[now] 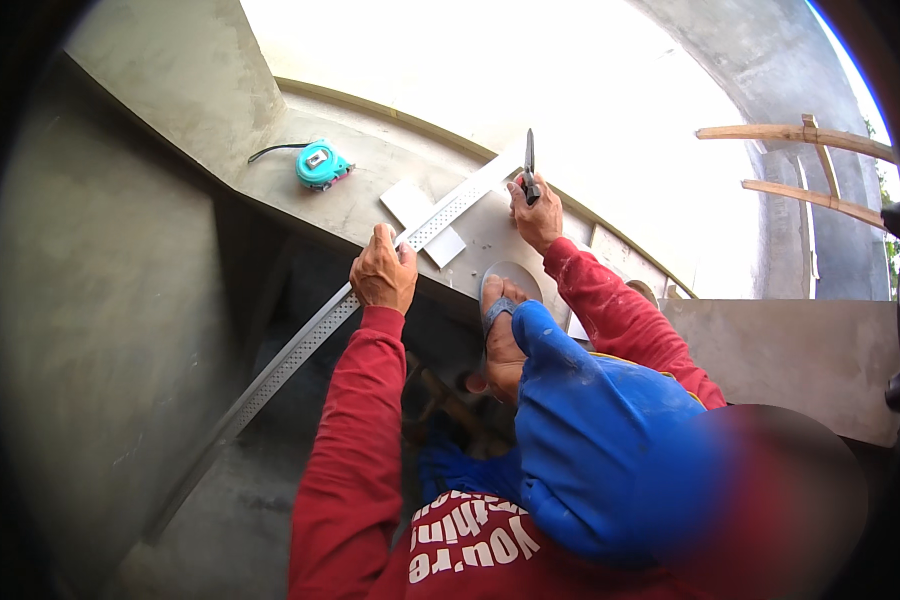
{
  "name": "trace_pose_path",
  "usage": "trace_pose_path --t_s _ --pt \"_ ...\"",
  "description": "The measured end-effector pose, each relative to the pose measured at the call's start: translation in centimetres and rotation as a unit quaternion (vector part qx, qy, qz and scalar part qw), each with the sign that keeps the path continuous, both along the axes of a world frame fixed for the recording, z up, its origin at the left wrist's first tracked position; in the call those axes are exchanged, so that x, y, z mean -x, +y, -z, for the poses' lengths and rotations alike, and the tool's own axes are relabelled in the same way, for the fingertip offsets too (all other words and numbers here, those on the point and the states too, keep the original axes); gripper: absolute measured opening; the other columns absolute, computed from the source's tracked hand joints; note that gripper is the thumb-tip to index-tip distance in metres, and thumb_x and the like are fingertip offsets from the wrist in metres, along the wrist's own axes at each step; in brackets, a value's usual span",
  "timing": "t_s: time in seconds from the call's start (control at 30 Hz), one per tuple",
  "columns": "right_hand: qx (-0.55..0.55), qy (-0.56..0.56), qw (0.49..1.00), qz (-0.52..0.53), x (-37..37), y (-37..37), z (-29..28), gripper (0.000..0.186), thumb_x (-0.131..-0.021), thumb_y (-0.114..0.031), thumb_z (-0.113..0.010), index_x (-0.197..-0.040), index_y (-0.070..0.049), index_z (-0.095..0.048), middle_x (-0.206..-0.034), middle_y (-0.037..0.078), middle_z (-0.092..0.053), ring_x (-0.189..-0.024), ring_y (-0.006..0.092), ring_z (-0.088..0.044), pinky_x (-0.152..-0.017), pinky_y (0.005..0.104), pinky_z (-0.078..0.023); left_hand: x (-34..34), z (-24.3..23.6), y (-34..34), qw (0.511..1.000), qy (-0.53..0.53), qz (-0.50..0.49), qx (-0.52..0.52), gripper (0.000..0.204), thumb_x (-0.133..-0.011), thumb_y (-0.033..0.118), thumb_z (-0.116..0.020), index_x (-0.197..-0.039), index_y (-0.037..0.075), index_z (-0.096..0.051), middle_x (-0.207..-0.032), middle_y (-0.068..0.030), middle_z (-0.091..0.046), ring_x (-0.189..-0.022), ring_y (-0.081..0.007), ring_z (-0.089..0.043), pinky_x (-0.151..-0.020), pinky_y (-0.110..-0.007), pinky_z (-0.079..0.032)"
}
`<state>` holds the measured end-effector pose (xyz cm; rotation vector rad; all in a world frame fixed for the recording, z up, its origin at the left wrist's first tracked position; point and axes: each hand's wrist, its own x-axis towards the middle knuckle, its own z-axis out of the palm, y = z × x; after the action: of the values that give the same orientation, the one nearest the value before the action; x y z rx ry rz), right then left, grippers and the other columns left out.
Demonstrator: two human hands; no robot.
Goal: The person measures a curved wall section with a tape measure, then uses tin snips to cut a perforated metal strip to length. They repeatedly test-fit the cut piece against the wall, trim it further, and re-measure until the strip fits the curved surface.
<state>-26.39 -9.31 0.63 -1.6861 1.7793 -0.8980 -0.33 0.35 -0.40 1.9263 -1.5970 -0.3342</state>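
A long, pale perforated edge-trim strip (450,213) slants across the concrete ledge, its lower end hanging past the edge toward the lower left. My left hand (384,270) is closed around it near the ledge's edge. In my right hand (538,214) is a dark pair of pliers (530,165), with narrow jaws pointing up and away, just right of the strip's far end. Beneath the strip lies a small white flat piece (446,248), showing on both sides of it. My sandalled foot (502,300) rests on the ledge between my hands.
A turquoise tape measure (320,165) with a dark strap sits left on the ledge (270,200). A raised rim (400,118) runs along its far side, beside a bright white area. Wooden poles (795,135) stand at the right. Below the ledge is a dark drop.
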Motion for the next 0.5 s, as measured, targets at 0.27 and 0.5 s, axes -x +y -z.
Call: trace_pose_path --t_s 0.27,0.5 --pt "-0.150 -0.100 0.980 -0.083 -1.5 1.6 -5.5 0.018 -0.098 -0.022 -0.063 -0.093 -0.006 -0.056 -0.068 0.004 -0.060 -0.058 0.0148 -0.061 -0.058 0.0322 -0.051 -0.1 -0.8 -0.5 0.997 -0.040 0.006 -0.066 0.024 -0.091 0.027 -0.063 -0.094 0.003 -0.060 -0.087 -0.0171 -0.066 -0.080 -0.0372 -0.068 -0.071 -0.048 -0.054" --pt "-0.406 -0.223 0.862 -0.207 -4.3 9.4 -11.0 0.017 -0.096 -0.017 -0.062 -0.097 0.000 -0.060 -0.070 0.004 -0.062 -0.060 0.0133 -0.064 -0.053 0.0297 -0.052 -0.6 -3.4 -1.6 0.997 -0.054 0.012 -0.054 0.023 -0.091 0.026 -0.063 -0.092 0.003 -0.061 -0.085 -0.0185 -0.067 -0.080 -0.0395 -0.068 -0.072 -0.051 -0.054"
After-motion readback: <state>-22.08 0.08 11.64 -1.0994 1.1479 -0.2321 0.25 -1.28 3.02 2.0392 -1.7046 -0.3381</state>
